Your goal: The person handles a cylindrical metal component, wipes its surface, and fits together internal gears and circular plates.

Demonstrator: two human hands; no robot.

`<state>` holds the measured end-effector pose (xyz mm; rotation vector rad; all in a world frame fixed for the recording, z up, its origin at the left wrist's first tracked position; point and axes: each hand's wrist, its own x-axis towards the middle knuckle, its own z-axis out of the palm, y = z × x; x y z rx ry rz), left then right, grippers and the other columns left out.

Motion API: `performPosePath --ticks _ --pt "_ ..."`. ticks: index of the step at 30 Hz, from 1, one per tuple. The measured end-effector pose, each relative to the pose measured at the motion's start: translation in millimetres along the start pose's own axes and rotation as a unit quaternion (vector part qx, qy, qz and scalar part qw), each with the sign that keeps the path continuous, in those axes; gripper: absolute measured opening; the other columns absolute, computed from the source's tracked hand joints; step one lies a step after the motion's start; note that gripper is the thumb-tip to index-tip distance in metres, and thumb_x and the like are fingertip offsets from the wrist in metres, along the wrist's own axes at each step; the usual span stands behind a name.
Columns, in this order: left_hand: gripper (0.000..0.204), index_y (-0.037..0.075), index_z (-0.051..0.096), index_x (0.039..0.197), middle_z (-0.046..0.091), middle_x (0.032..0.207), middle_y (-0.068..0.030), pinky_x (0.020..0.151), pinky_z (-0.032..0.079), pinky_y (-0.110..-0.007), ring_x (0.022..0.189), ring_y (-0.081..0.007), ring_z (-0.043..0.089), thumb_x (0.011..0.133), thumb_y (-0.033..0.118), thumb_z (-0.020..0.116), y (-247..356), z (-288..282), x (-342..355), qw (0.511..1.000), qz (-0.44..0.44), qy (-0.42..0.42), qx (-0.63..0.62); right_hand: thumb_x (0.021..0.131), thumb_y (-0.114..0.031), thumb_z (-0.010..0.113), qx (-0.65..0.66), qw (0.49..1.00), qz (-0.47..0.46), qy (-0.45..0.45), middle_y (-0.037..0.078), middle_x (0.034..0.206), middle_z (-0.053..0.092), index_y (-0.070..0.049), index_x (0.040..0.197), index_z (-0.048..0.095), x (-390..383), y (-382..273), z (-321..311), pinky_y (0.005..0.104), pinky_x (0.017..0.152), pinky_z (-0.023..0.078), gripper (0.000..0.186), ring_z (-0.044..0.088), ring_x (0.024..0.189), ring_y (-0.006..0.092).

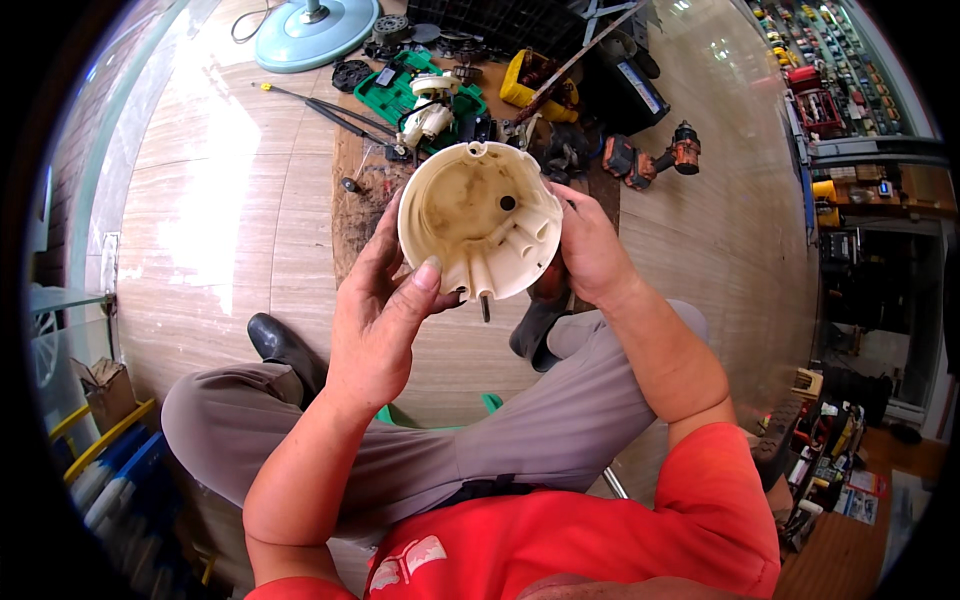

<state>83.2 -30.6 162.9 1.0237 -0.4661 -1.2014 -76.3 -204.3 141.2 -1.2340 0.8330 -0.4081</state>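
Between my two hands I hold a cream-coloured plastic motor housing (455, 205), its hollow side turned up toward me. Brown stains mark the inside, and a round dark hole shows right of its middle. My left hand (385, 290) grips the left and lower left of the rim, thumb on the near edge and fingers partly hidden behind. On the right side my right hand (590, 240) is closed around the wall, most of its fingers out of sight underneath. A short dark rod (486, 308) sticks out below the near rim.
A worn wooden board (355, 225) lies on the tiled floor beneath. On and around it are a green tool case (380, 98), a white motor part (428, 120), a yellow container (520, 85) and an orange cordless drill (650, 160). A pale blue round base (315, 35) stands far left.
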Motion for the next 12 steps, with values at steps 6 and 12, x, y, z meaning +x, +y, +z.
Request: performPosePath --ticks 6,12 --pt "0.070 -0.001 0.026 0.151 0.053 0.130 -0.0149 0.089 0.051 -0.033 0.113 -0.0209 0.058 0.095 0.025 0.060 0.4 2.2 -1.5 1.000 0.005 0.016 0.017 0.098 -0.043 0.058 -0.008 1.000 -0.004 0.001 0.002 0.094 0.068 0.005 0.120 0.060 -1.2 -0.9 -0.9 0.0205 0.071 0.046 0.053 0.055 0.080 0.0036" --pt "0.072 0.001 0.025 0.152 0.053 0.131 -0.0137 0.091 0.049 -0.033 0.113 -0.0197 0.057 0.094 0.026 0.060 0.2 2.6 -1.4 1.000 0.004 0.013 0.017 0.098 -0.044 0.059 0.009 1.000 -0.002 -0.001 0.004 0.100 0.068 0.005 0.124 0.057 -2.5 -1.7 0.3 0.0207 0.077 0.047 0.055 0.057 0.087 0.0048"
